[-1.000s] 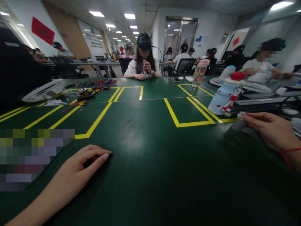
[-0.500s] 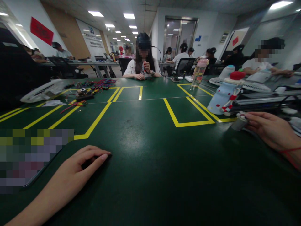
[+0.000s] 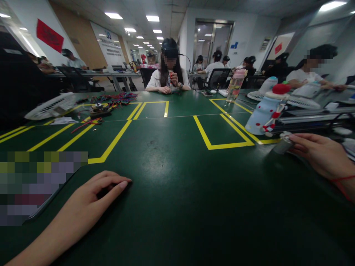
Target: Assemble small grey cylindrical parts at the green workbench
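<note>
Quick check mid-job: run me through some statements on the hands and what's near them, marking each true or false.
1. The right hand has its fingers on a small grey metal cylinder. True.
2. The left hand grips a screwdriver. False: the left hand shows nothing in its grasp.
3. A blue bottle with a red top stands beyond the cylinder. True.
4. That bottle is closer to the left hand than the right. False: it is closer to the right.

Dim light from ceiling panels, soft glare on green tabletop
</note>
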The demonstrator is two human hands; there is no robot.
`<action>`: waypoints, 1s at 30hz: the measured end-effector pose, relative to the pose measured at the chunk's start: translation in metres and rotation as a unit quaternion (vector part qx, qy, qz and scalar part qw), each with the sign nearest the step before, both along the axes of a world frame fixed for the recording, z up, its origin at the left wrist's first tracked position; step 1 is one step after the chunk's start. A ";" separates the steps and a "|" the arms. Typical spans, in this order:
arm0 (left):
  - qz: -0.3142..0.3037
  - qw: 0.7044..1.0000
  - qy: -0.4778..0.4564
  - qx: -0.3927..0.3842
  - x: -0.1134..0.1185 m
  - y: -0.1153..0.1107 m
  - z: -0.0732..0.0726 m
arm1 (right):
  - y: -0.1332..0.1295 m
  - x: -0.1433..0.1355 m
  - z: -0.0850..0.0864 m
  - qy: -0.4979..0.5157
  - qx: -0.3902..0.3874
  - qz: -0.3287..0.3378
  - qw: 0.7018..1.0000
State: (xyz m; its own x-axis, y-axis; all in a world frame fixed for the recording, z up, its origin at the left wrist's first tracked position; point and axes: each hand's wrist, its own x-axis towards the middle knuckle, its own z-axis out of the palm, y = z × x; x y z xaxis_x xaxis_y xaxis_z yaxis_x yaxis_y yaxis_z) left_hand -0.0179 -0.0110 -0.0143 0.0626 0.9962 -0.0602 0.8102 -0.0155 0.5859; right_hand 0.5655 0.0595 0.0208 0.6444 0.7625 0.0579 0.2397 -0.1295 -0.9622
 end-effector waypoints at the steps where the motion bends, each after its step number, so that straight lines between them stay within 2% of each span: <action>1: 0.001 1.000 0.001 0.001 0.000 0.000 0.000 | -0.001 0.001 0.000 -0.030 -0.008 -0.004 1.000; 7: -0.009 1.000 0.006 0.008 -0.003 0.000 -0.002 | -0.007 0.011 0.004 -0.235 -0.062 -0.038 0.969; 12: -0.007 1.000 -0.003 0.001 -0.003 -0.001 -0.002 | -0.006 0.024 -0.008 -0.416 -0.107 0.020 0.903; 17: -0.003 1.000 -0.002 -0.002 -0.003 -0.002 -0.002 | 0.001 0.030 -0.030 -0.447 -0.101 0.003 0.889; 21: -0.012 1.000 0.002 0.010 -0.003 -0.001 -0.003 | 0.001 0.026 -0.035 -0.447 -0.058 -0.001 0.893; 24: -0.012 1.000 -0.002 0.020 0.000 0.000 -0.003 | -0.008 -0.008 -0.031 -0.484 0.046 0.064 0.872; 26: -0.013 1.000 -0.004 0.017 0.003 0.000 -0.001 | -0.019 -0.052 -0.026 -0.482 0.117 0.167 0.852; 28: -0.014 1.000 -0.004 0.013 0.006 0.000 0.002 | -0.032 -0.106 -0.022 -0.432 0.166 0.294 0.836; 30: -0.010 1.000 -0.004 0.014 0.008 -0.002 0.005 | -0.044 -0.159 -0.022 -0.371 0.200 0.416 0.806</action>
State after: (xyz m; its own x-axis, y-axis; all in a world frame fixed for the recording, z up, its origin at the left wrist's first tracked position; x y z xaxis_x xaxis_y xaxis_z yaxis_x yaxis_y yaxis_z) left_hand -0.0099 -0.0128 -0.0094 0.0824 0.9961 -0.0308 0.8054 -0.0483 0.5908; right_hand 0.4063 0.0155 -0.0010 -0.4056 0.7371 0.5406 0.6115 0.6583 -0.4389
